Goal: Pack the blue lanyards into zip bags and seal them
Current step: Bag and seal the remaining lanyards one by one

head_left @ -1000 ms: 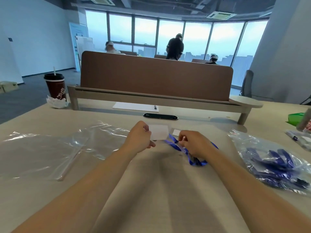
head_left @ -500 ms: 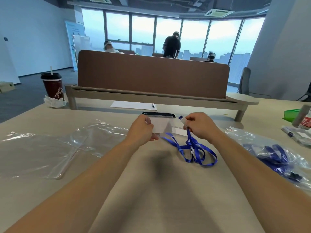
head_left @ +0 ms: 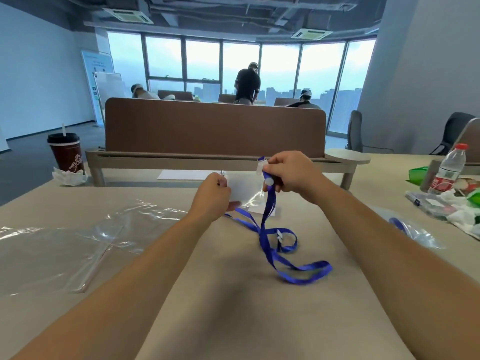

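Head view, nearest first: the slack tail of the blue lanyard (head_left: pixel 268 203) lies looped on the table (head_left: pixel 233 315), on the near side of both sets of fingers. From there the strap climbs to the right hand (head_left: pixel 288 175). My guess is that it is held up like this so its length hangs free and can be gathered, rather than dragged in a tangle.

Well out to the left of the left fingers, the empty zip bags (head_left: pixel 65 255) lie flat, within reach but not yet opened. Far to the right of the right fingers sits another clear bag (head_left: pixel 413 231) with a blue strap showing inside.

The left hand (head_left: pixel 211 197) has its fingers curled, and thumb and fingers pinch the left edge of a clear card sleeve (head_left: pixel 244 193). This seems meant to steady the sleeve. The right hand's fingers are closed round the top of the strap, with a white clip (head_left: pixel 261 166) sticking out just above them. The sleeve spans the gap between the two hands, so the work looks like fitting or freeing the clip before any bagging.

Beyond the fingertips lies a sheet of paper (head_left: pixel 181 174). Farther off are a cup (head_left: pixel 66 152) to the left and a bottle (head_left: pixel 449 172) to the right.
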A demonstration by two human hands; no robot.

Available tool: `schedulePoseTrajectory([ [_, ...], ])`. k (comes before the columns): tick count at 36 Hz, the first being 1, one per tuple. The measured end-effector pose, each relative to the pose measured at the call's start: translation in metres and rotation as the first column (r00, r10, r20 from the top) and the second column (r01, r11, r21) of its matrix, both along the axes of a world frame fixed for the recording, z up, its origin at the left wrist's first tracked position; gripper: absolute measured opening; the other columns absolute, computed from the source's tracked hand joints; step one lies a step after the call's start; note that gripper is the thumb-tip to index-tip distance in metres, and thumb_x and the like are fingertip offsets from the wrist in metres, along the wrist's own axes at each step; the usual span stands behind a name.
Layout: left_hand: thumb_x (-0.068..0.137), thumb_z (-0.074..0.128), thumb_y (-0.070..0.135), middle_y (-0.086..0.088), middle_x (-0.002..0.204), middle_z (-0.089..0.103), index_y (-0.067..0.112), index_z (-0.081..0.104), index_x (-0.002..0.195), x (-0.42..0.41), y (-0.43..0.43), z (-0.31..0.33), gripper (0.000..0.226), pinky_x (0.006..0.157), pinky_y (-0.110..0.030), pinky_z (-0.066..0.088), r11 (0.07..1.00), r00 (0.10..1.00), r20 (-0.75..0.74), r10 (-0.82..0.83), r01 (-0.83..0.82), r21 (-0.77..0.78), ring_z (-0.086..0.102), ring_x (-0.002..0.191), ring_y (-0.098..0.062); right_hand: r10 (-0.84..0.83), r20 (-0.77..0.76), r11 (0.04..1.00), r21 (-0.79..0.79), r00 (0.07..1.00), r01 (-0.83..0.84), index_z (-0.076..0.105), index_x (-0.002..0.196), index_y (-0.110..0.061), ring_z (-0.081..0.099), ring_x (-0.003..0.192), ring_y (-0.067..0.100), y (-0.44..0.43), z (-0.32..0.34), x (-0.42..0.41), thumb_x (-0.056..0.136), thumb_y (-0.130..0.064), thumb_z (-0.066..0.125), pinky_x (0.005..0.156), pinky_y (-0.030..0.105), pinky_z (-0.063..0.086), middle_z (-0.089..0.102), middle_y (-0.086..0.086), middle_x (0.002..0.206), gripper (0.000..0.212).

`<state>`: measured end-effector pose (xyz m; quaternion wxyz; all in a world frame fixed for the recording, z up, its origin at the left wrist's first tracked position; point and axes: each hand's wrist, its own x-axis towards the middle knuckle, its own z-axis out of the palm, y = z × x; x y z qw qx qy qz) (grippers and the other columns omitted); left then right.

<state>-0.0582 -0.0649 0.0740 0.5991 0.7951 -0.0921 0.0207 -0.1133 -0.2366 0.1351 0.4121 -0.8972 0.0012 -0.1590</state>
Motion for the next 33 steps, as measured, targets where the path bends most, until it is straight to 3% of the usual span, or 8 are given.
schedulePoseTrajectory([
  [5,0.098,0.056,0.009,-0.014,0.123,0.053,0.011,0.049,0.121,-0.004,-0.002,0.002,0.023,0.075,-0.044,0.063,0.999,0.999,-0.023,-0.028,0.028,0.029,0.068,0.096,-0.039,0.013,-0.039,0.996,0.086,0.999,-0.009,0.070,0.089,-0.007,0.061,0.056,0.013,0.012,-0.011,0.006,0.096,-0.017,0.061,0.055,0.024,0.049,0.072,0.011,0.081,0.015],
  [12,0.096,0.051,0.000,-0.012,0.116,0.059,0.015,0.050,0.113,-0.005,0.005,-0.006,0.022,0.072,-0.045,0.063,0.997,0.995,-0.072,-0.076,0.076,-0.010,0.072,0.079,-0.031,0.045,-0.105,0.977,0.211,0.993,-0.022,0.070,0.098,-0.001,0.071,0.065,0.019,0.022,-0.027,0.013,0.098,-0.015,0.060,0.062,0.025,0.058,0.074,0.014,0.084,0.017],
  [18,0.095,0.053,0.000,-0.014,0.116,0.063,0.022,0.053,0.102,0.001,0.009,-0.015,0.023,0.073,-0.048,0.062,0.997,0.993,-0.092,-0.077,0.077,-0.002,0.068,0.095,-0.039,0.030,-0.091,0.999,0.028,0.995,-0.027,0.069,0.094,-0.009,0.072,0.064,0.014,0.028,-0.033,0.023,0.097,-0.017,0.061,0.059,0.022,0.054,0.075,0.005,0.079,0.012],
  [21,0.097,0.055,0.002,-0.013,0.117,0.064,0.019,0.051,0.112,0.005,0.008,-0.018,0.023,0.075,-0.047,0.062,0.996,0.992,-0.107,-0.072,0.078,0.052,0.069,0.095,-0.038,-0.004,-0.079,0.999,-0.045,0.997,0.001,0.072,0.091,-0.012,0.065,0.062,0.010,0.031,-0.035,0.030,0.096,-0.024,0.063,0.060,0.023,0.051,0.074,0.001,0.080,0.015],
  [24,0.100,0.052,0.007,-0.011,0.116,0.063,0.018,0.049,0.116,0.008,0.008,-0.019,0.019,0.072,-0.040,0.063,0.995,0.991,-0.116,-0.065,0.072,0.063,0.070,0.087,-0.032,-0.038,-0.053,0.996,-0.085,0.998,0.033,0.076,0.092,-0.013,0.061,0.074,0.014,0.032,-0.037,0.035,0.095,-0.029,0.064,0.064,0.027,0.050,0.072,0.000,0.084,0.020],
  [27,0.102,0.050,0.012,-0.011,0.115,0.062,0.017,0.048,0.119,0.009,0.010,-0.021,0.018,0.071,-0.037,0.062,0.996,0.990,-0.122,-0.072,0.078,0.046,0.069,0.082,-0.027,-0.063,-0.044,0.995,-0.085,0.997,0.059,0.076,0.103,-0.013,0.058,0.089,0.017,0.035,-0.039,0.038,0.096,-0.031,0.063,0.065,0.023,0.045,0.067,-0.003,0.093,0.024],
  [33,0.101,0.055,0.019,-0.006,0.111,0.063,0.018,0.047,0.121,0.010,0.010,-0.024,0.022,0.057,-0.025,0.058,0.995,0.988,-0.122,-0.099,0.100,0.002,0.067,0.075,-0.016,-0.086,-0.046,0.996,-0.028,0.995,0.085,0.075,0.110,-0.012,0.054,0.094,0.015,0.036,-0.045,0.042,0.096,-0.032,0.063,0.076,0.028,0.042,0.064,-0.003,0.103,0.027],
])
